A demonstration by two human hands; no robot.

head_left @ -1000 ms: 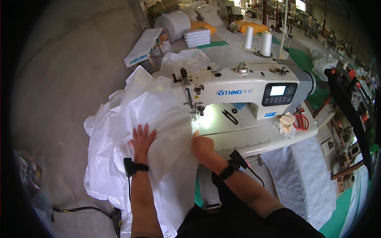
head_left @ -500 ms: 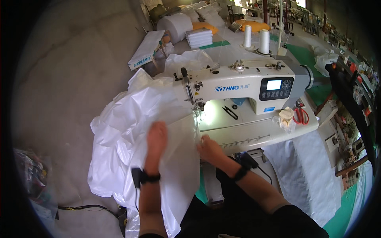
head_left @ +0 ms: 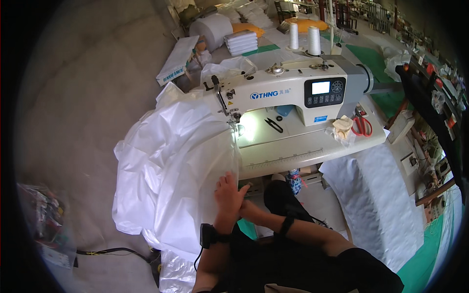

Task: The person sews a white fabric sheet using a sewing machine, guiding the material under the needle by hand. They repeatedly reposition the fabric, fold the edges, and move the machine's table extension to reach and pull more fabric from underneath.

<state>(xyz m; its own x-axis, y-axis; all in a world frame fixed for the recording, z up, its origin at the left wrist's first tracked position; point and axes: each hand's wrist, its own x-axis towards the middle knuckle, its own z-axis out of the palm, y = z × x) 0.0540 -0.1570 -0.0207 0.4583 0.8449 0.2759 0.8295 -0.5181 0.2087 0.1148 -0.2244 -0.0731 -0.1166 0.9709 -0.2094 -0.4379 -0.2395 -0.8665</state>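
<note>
A large crumpled white plastic sheet [head_left: 161,166] hangs over the left end of the sewing machine [head_left: 278,93], its edge running under the lit needle area [head_left: 237,126]. My left hand [head_left: 227,196] lies on the sheet near its right edge, open, fingers spread and thumb pointing right. Just below and right of it, my right hand [head_left: 250,211] is closed at the sheet's edge; its fingertips are partly hidden behind the left hand and wrist. Black thread snips [head_left: 274,125] lie on the machine bed under the arm.
Red-handled scissors [head_left: 362,126] and a crumpled beige piece [head_left: 342,126] rest on the bed's right end. Two white thread cones [head_left: 313,41] stand behind the machine. A pale sheet [head_left: 376,195] hangs below on the right. A bag of scraps [head_left: 46,210] is at far left.
Both hands have moved down toward me, away from the needle, and closer together. The left hand went from blurred above the sheet to lying on it. The view has shifted slightly.
</note>
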